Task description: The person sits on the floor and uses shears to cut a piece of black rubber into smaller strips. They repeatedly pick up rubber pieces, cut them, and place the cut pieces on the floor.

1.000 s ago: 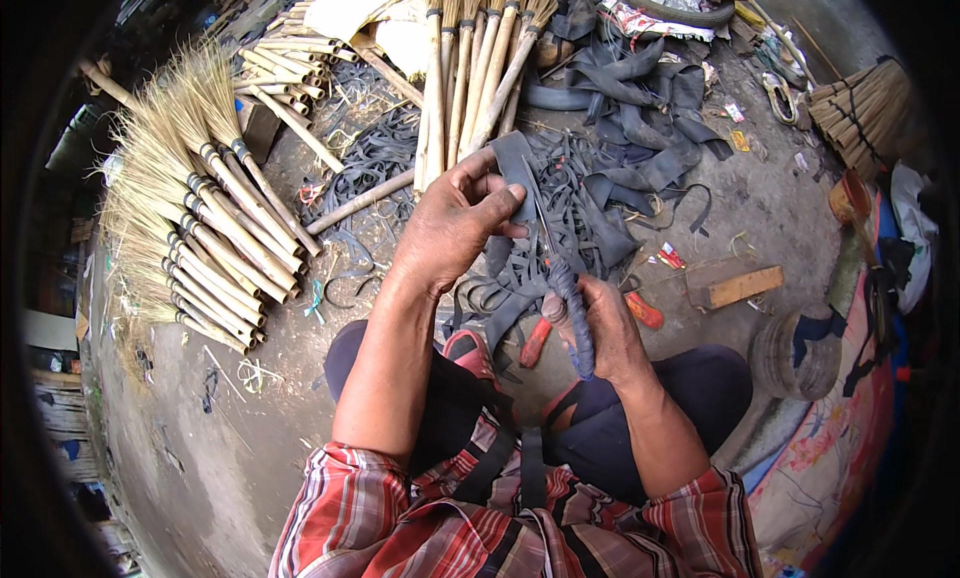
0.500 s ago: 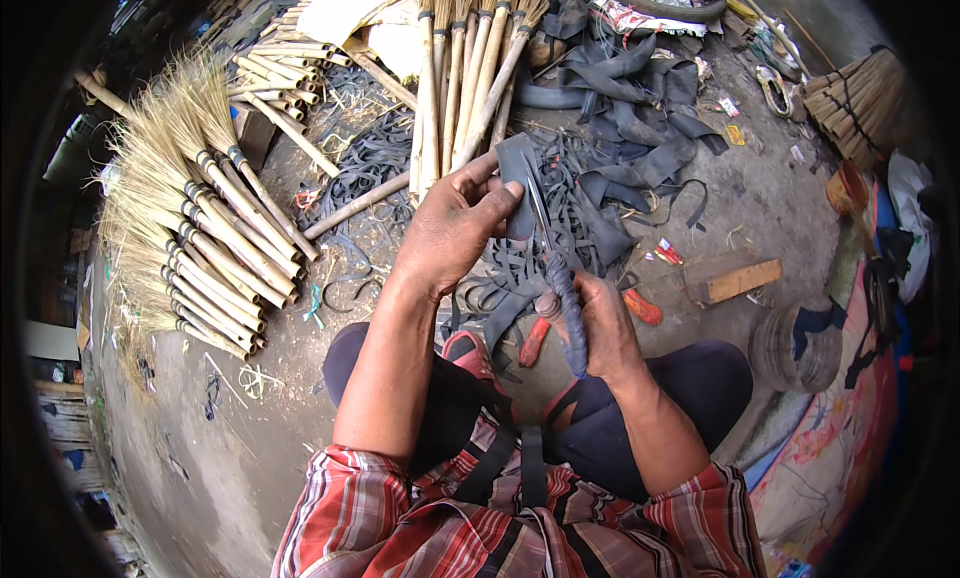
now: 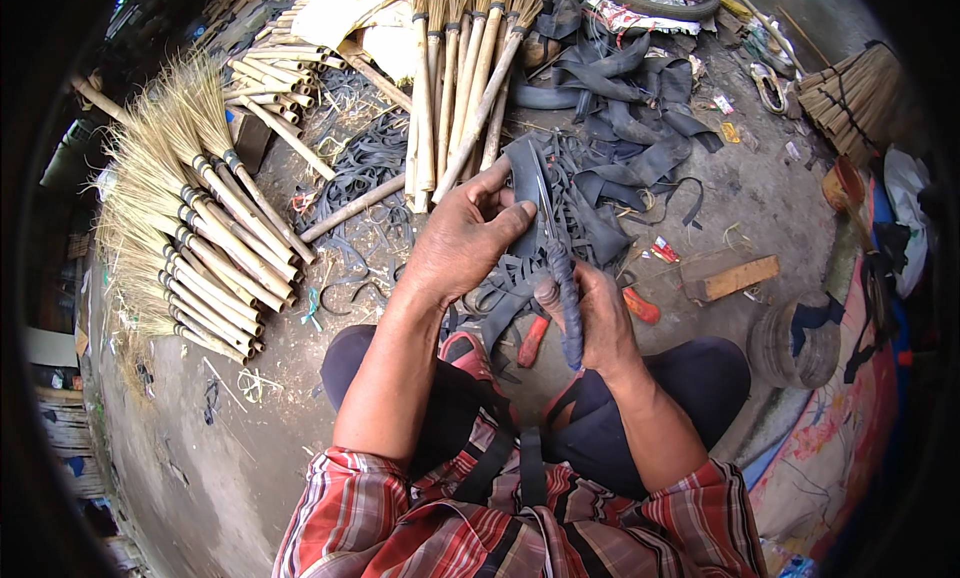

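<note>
My left hand (image 3: 466,236) pinches a flat piece of dark rubber (image 3: 524,178) between thumb and fingers, in front of my knees. My right hand (image 3: 600,320) is closed around the cloth-wrapped handles of a pair of scissors (image 3: 562,293). Its metal blades point away from me and lie along the right edge of the rubber piece. Below both hands, a heap of cut dark rubber strips (image 3: 505,303) covers the ground between my feet and the brooms. Two tools with red handles lie by my right foot, one red handle (image 3: 534,342) nearer me than the other (image 3: 641,306).
Grass brooms (image 3: 215,248) with cane handles lie in rows at the left. More brooms (image 3: 465,88) stand ahead, beside stacked cane sticks (image 3: 285,73). Larger rubber sheets (image 3: 640,108) spread beyond the heap. At the right are a wooden block (image 3: 740,278) and a round grey coil (image 3: 795,348).
My left hand and the rubber piece have shifted slightly to the right. The scissors handles have swung a little more upright, with the blades still at the rubber's edge.
</note>
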A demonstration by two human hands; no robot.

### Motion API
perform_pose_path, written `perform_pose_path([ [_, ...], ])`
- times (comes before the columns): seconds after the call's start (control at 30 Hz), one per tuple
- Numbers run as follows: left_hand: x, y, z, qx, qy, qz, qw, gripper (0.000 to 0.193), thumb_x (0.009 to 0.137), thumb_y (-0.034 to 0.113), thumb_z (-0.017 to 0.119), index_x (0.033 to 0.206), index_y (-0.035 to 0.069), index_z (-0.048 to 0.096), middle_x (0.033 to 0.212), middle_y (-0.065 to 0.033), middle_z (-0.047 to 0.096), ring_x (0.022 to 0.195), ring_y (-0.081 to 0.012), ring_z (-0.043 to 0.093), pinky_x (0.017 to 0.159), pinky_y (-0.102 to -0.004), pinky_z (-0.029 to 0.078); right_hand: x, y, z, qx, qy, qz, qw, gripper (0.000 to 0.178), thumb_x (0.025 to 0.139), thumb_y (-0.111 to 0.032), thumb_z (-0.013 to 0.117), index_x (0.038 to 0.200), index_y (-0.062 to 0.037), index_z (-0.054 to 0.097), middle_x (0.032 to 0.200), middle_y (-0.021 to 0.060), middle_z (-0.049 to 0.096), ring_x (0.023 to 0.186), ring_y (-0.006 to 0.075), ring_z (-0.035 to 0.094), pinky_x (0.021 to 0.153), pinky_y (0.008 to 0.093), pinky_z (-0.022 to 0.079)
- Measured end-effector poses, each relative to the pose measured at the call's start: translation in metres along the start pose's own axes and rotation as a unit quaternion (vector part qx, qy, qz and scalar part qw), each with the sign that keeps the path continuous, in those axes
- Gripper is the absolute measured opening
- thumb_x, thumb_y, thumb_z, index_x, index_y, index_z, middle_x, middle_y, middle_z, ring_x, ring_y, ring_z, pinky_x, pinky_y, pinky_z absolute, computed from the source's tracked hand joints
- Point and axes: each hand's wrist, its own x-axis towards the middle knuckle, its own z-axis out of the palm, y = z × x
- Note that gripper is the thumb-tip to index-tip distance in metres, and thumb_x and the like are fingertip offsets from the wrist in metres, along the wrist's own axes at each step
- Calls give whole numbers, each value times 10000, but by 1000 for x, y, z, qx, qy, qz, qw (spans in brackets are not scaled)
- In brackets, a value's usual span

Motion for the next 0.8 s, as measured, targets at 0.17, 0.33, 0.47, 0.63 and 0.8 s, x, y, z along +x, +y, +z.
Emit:
perform_pose_path([
  [0.17,6,1,-8,-56,83,-30,995,540,1014,158,686,1516,33,533,879,59,610,745,-20,518,667,-200,434,-5,-3,5,18,-19,-4,1000,354,1006,-374,739,956,-43,622,740,-61,486,676,60,443,612,258,387],
  [0.33,0,1,0,-33,28,0,999,634,1000,82,694,1582,35,448,949,45,634,805,-46,566,735,-213,484,4,3,9,69,-11,7,998,373,1034,-407,688,1006,-44,609,755,-66,478,692,66,434,621,262,382],
  [0.47,-2,1,6,4,21,-21,1000,645,1008,63,677,1607,94,439,933,68,608,822,-38,533,736,-205,467,6,2,8,68,11,-12,998,388,1044,-424,662,992,-42,612,764,-49,502,713,69,437,627,270,377],
  [0.63,0,4,0,16,9,-14,1000,612,1011,90,685,1581,53,464,981,57,645,855,-44,570,755,-211,488,0,-8,1,16,5,-4,1000,345,1018,-371,712,965,-41,629,785,-18,554,705,66,453,608,277,386],
  [0.8,3,11,-8,-66,62,-8,996,571,1006,144,699,1525,4,506,1066,16,703,908,-66,633,748,-245,522,-5,-5,6,5,-35,32,999,319,1006,-341,733,1005,-41,623,796,-24,548,688,73,458,598,277,399],
])
